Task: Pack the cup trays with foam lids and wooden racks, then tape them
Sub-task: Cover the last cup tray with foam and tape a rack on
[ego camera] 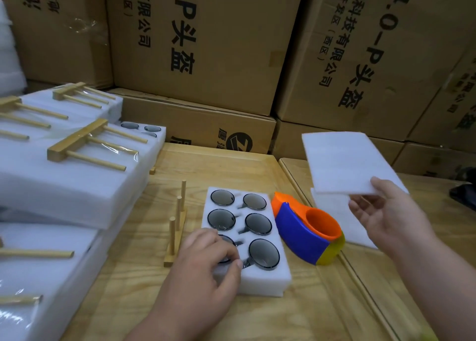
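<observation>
A white foam cup tray (pixel 260 276) with several dark glass cups lies on the wooden table. My left hand (pixel 206 261) rests on its near left corner, fingers curled over one cup. My right hand (pixel 386 214) pinches a white foam lid (pixel 342 160) by its near edge and holds it in the air to the right of the tray. A wooden rack (pixel 176 227) with three pegs lies on the table just left of the tray. An orange, blue and yellow tape dispenser (pixel 309 232) sits right of the tray.
Packed foam trays (pixel 64 186) with wooden racks taped on top are stacked at the left. More foam sheets (pixel 342 212) lie under the held lid. Cardboard boxes (pixel 206 44) wall off the back. A dark object (pixel 463 194) sits at the right edge.
</observation>
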A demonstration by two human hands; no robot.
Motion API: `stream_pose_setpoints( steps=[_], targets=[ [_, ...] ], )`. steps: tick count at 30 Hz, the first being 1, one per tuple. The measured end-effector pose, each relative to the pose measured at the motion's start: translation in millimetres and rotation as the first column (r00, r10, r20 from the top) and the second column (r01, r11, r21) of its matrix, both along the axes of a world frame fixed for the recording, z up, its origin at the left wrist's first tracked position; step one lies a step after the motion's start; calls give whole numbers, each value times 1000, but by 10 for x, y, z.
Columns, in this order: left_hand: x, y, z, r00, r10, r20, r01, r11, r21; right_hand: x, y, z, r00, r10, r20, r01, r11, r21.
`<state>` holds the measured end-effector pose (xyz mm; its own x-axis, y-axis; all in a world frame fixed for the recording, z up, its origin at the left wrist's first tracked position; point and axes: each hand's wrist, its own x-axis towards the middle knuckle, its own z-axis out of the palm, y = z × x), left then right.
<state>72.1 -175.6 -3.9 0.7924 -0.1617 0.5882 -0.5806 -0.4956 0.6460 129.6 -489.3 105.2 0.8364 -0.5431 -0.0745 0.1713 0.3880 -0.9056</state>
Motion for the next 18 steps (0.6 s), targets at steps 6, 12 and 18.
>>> stream_pose_setpoints(
  steps=[6,12,18],
  targets=[
    [-83,-58,0,997,74,7,-74,997,-31,-336,955,-30,961,238,-142,-259,954,-149],
    [-164,-38,69,984,158,-86,-169,975,-144,-607,1314,-366,926,287,-245,-337,921,-194],
    [-163,-66,34,954,55,-293,-192,865,-464,-734,1195,-483,915,216,-340,-363,808,-464]
  ],
)
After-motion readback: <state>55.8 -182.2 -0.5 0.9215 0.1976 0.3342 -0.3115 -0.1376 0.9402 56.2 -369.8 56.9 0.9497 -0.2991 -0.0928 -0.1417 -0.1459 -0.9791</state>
